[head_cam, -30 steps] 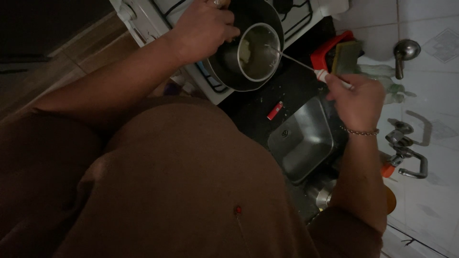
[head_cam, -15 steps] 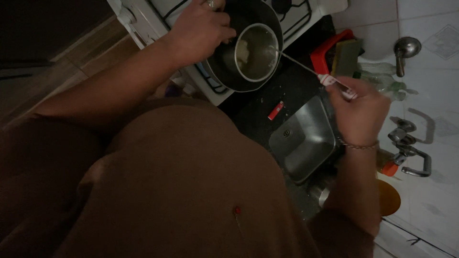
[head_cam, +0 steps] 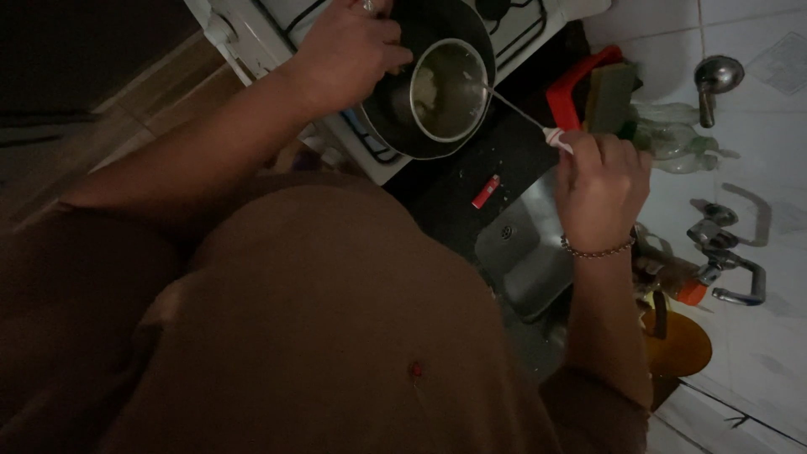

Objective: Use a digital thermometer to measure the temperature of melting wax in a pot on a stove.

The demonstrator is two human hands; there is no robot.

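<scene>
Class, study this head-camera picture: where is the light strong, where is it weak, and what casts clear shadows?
Head view: dim overall; the brown garment is nearly black at lower left; the white tiled wall at right is brightest; the tap and the hanging ladle cast soft grey shadows on it; the pot interior stays murky.

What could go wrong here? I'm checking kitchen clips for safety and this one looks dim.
The pan hangs partly past the stove edge, steadied only by the left hand, so it might tip. The right hand reaches in with a thin utensil; a jolt could spill the contents. A red lighter lies on the dark counter close to the stove, which may be unsafe near heat.
</scene>
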